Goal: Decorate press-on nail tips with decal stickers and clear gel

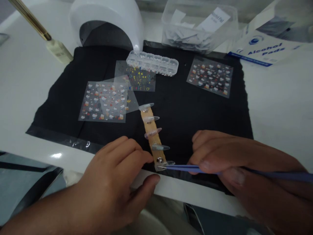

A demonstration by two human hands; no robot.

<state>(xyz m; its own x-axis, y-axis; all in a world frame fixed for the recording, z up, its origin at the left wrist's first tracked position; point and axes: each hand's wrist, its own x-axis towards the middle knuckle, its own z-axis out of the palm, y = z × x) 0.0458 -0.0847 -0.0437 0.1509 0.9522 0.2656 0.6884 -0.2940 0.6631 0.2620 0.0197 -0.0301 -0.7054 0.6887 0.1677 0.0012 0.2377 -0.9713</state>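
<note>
A wooden strip (153, 134) lies on the black sheet, with several clear nail tips mounted crosswise along it. My right hand (227, 160) is closed around a pair of blue tweezers (183, 168). Their metal points are at the nearest nail tip (170, 163), on the strip's near end. What the points may grip is too small to make out. My left hand (119, 176) rests at the left of that end, index fingertip against the strip's side, thumb held apart below it.
Sticker sheets (105, 102) and another sticker sheet (210, 76) lie on the black sheet (195, 107). Behind are a clear compartment case (153, 62), a white nail lamp (107, 13), a plastic tub (200, 29) of packets and an Alcohol Pads box (266, 49). A brush (57, 50) lies at left.
</note>
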